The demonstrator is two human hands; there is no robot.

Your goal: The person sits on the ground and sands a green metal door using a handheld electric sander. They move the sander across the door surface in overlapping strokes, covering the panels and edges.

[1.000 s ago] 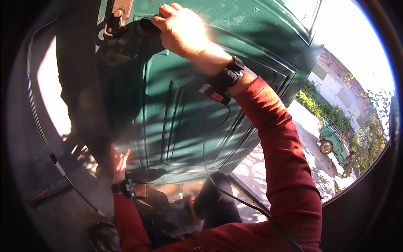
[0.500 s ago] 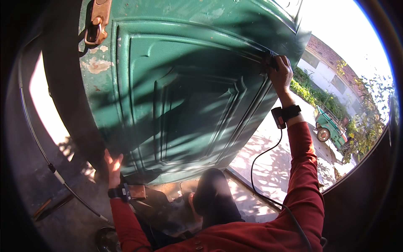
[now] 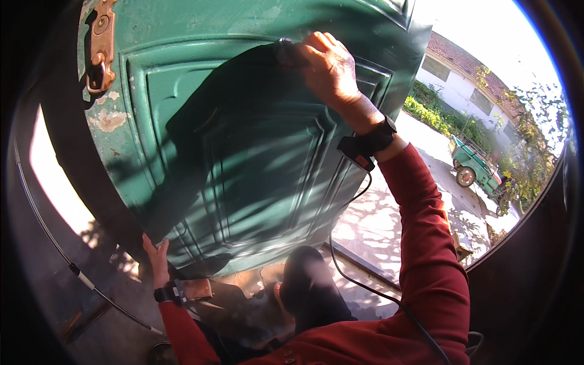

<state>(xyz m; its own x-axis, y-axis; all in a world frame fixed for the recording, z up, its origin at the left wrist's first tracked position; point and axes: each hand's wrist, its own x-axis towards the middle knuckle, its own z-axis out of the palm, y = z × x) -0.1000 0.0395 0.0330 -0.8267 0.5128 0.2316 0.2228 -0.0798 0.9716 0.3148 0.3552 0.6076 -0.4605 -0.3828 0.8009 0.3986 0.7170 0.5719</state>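
A green metal door point(image 3: 261, 164) with raised panels stands tilted across the view, open. High on its upper panel, my right hand point(image 3: 331, 67) is closed round a small dark thing point(image 3: 287, 53), perhaps a cloth or sponge, pressed to the paint; its exact kind is hidden. Lower down, my left hand point(image 3: 158, 258) is at the door's left edge, thumb and fingers apart. A rusty brown handle plate point(image 3: 102, 45) with a pull is fixed at the door's upper left, above a patch of peeling paint point(image 3: 109, 120). Both wrists wear black straps.
A black cable point(image 3: 350, 283) runs from my right wrist device. Near my left wrist is a reddish-brown block point(image 3: 198, 289). A thin pole or hose point(image 3: 52, 243) curves along the left. Outside stand a green cart point(image 3: 477, 167) and a white building point(image 3: 447, 79).
My right hand has moved left and slightly up across the panel with the dark thing. The door appears shifted left in view. My left hand stays at its edge.
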